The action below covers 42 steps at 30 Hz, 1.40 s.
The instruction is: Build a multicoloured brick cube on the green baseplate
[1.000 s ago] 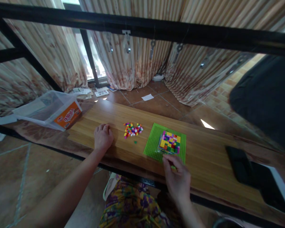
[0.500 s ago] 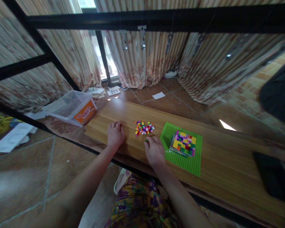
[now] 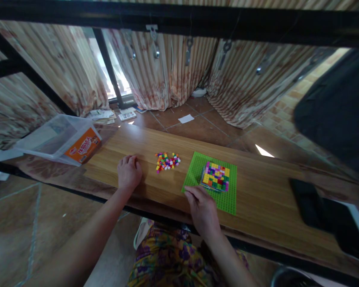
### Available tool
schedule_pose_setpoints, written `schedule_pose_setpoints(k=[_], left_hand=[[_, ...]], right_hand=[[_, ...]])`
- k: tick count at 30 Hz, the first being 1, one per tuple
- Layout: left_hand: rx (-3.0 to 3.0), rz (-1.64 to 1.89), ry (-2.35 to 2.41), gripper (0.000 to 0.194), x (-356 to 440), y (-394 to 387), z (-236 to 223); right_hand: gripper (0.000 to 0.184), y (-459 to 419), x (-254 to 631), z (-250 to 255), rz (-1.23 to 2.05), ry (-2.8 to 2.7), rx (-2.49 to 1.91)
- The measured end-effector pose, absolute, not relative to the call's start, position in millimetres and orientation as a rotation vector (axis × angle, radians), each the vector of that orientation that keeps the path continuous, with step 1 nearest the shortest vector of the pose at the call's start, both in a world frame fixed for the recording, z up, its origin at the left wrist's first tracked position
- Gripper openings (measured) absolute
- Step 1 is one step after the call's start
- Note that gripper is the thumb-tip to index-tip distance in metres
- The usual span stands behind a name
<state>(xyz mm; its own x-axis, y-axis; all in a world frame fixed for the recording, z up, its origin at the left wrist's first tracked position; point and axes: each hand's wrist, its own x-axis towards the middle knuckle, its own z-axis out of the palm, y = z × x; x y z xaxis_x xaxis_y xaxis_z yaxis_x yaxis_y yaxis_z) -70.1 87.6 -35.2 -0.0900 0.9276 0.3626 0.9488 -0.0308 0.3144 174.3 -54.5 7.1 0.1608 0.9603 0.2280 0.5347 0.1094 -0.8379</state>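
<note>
My right hand (image 3: 202, 205) is over the near left corner of the green baseplate (image 3: 190, 171), thumb and fingers pinched together. A small building brick showed at those fingertips a moment ago; now the fingers mostly cover it. On the plate stands a low square block built of many-coloured bricks (image 3: 217, 175), right of my fingertips. My left hand (image 3: 129, 172) rests on the wooden table with its fingers curled in, and I see nothing in it. Between my hands, a little farther off, lies a loose pile of small coloured bricks (image 3: 167, 161).
A clear plastic box (image 3: 56, 139) with an orange label stands beyond the table's left end. Dark flat objects (image 3: 311, 205) lie on the wooden table (image 3: 263, 191) at the right. A black metal bar (image 3: 179, 22) crosses above, with curtains (image 3: 179, 71) behind.
My right hand has moved from near the loose pile to the baseplate's near left corner, its fingers still pinched. The left hand stays on the table. The whole view has shifted.
</note>
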Motion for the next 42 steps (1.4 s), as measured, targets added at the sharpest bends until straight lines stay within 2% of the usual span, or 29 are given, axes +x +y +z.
schedule_pose_setpoints(k=[12,17,21,26,32,42], left_hand=[[-2.090,-0.739,-2.192,0.035,-68,88,-33],[-2.086,-0.723,-2.176,0.036,-68,87,-33],[-2.086,-0.734,-2.160,0.036,-69,87,-34],[-2.085,-0.751,-2.171,0.035,-69,87,-35],[-2.089,-0.750,-2.187,0.034,-68,87,-34],[-2.083,-0.768,-2.189,0.035,-68,87,-34]], right_hand=[[0.028,-65,266,23,0.387,-1.204,-1.787],[0.021,-46,279,25,0.207,-1.455,-1.715],[0.025,-39,281,21,0.112,-1.558,-1.758],[0.029,-36,281,18,0.140,-1.546,-1.860],[0.024,-27,276,26,0.172,-1.479,-2.071],[0.023,-23,269,28,0.197,-1.302,-2.170]])
